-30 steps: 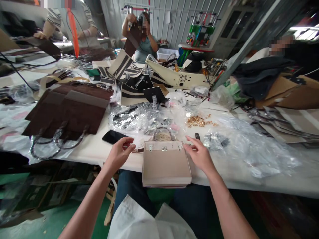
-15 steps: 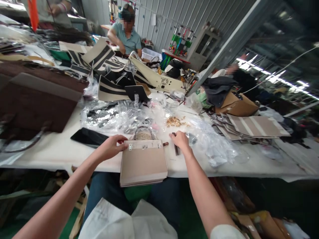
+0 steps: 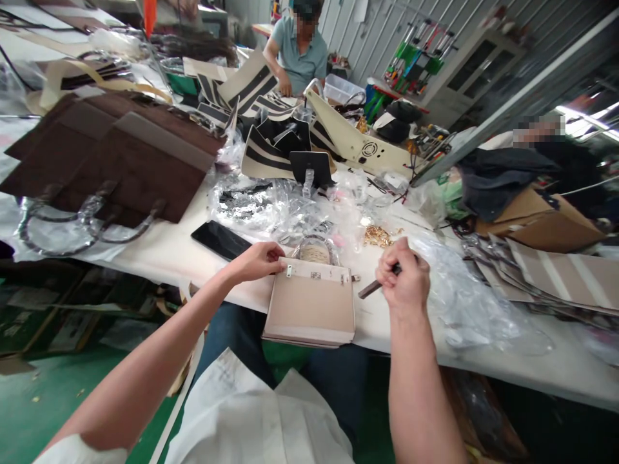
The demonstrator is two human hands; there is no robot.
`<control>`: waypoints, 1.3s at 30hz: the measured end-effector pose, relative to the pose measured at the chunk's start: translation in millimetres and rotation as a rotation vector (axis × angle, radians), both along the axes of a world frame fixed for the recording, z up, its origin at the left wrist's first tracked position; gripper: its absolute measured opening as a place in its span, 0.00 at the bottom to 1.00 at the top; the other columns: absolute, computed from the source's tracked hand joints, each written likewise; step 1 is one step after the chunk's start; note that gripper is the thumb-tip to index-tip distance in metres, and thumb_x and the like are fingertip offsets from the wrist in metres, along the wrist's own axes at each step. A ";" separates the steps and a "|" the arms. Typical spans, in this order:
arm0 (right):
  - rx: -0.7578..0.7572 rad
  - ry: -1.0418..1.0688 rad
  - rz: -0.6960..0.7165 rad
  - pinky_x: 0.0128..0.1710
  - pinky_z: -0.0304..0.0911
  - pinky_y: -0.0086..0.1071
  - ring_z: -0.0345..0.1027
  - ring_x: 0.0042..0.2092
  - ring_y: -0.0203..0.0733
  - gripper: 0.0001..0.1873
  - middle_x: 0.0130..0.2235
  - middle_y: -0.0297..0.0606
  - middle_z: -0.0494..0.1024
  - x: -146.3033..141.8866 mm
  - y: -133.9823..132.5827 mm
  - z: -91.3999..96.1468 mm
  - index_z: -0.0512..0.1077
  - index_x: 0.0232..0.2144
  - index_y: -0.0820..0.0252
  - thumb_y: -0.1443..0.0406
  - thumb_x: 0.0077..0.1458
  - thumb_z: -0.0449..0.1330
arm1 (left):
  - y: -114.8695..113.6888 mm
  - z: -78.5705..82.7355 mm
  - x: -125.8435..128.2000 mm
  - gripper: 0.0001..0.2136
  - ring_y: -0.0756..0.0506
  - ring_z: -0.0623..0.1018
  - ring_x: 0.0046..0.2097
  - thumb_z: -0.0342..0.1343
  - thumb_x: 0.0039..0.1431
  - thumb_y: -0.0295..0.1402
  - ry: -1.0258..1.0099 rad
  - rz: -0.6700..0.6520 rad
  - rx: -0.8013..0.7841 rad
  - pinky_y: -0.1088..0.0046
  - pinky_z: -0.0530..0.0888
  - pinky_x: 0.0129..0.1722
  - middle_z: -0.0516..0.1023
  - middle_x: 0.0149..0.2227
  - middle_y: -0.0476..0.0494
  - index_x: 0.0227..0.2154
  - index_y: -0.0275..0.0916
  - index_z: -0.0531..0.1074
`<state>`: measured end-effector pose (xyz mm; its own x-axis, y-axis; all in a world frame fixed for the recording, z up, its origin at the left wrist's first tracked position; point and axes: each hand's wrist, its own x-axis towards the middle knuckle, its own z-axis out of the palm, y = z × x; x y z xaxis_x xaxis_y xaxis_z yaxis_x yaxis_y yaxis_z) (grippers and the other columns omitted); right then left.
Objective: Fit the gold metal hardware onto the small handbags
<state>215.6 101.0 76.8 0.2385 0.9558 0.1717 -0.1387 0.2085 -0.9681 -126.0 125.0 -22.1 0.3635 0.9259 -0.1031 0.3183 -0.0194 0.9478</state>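
Note:
A beige bag panel (image 3: 312, 303) with small metal fittings along its top edge lies at the table's front edge, its lower part overhanging my lap. At its top left corner, my left hand (image 3: 264, 261) is closed with thumb and fingers pinching the edge. A rounded bag handle (image 3: 314, 250) in clear wrap shows just behind the panel. To the right of it, my right hand (image 3: 403, 274) is raised in a fist around a dark flat bar (image 3: 371, 289), whose end points down to the left. Gold-coloured metal pieces (image 3: 378, 236) lie in a small heap behind that hand.
A black phone-like slab (image 3: 220, 240) lies left of my left hand. Dark brown bag panels with handles (image 3: 145, 164) are stacked further left. Crumpled clear plastic (image 3: 464, 290) spreads to the right, near striped beige panels (image 3: 556, 264). A person (image 3: 302, 51) sits across the table.
My right hand has picked the dark bar up off the table and lifted it in a fist. The view has swung left. My left hand stays at the panel's corner.

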 end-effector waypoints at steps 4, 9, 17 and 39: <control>-0.069 0.028 0.180 0.12 0.39 0.28 0.43 0.14 0.28 0.34 0.15 0.23 0.57 -72.8 -2.3 3.1 0.67 0.20 0.55 0.42 0.63 0.74 | 6.4 -11.1 2.8 0.16 0.42 0.78 0.37 0.67 0.56 0.45 0.015 -0.026 -0.004 0.68 0.71 0.35 0.81 0.33 0.45 0.40 0.38 0.81; 0.134 0.004 0.046 0.15 0.45 0.32 0.49 0.17 0.32 0.40 0.17 0.26 0.56 -143.5 -6.9 -17.1 0.58 0.17 0.53 0.41 0.68 0.69 | 8.7 -12.8 8.6 0.14 0.44 0.74 0.34 0.65 0.50 0.43 0.052 0.008 0.003 0.69 0.67 0.33 0.76 0.30 0.48 0.35 0.39 0.79; 0.136 -0.076 0.003 0.18 0.50 0.34 0.53 0.17 0.34 0.39 0.17 0.27 0.57 -173.4 1.3 -43.0 0.58 0.17 0.51 0.40 0.71 0.64 | 4.1 -6.2 10.9 0.14 0.43 0.75 0.36 0.63 0.48 0.41 0.090 0.034 0.016 0.68 0.67 0.35 0.77 0.31 0.48 0.36 0.40 0.77; 0.196 -0.217 0.217 0.17 0.50 0.33 0.56 0.17 0.35 0.37 0.17 0.26 0.59 -167.8 8.4 -48.4 0.60 0.19 0.52 0.42 0.73 0.64 | 21.2 -3.9 15.5 0.21 0.41 0.77 0.39 0.70 0.40 0.40 0.229 0.014 -0.144 0.69 0.69 0.33 0.79 0.34 0.49 0.39 0.43 0.78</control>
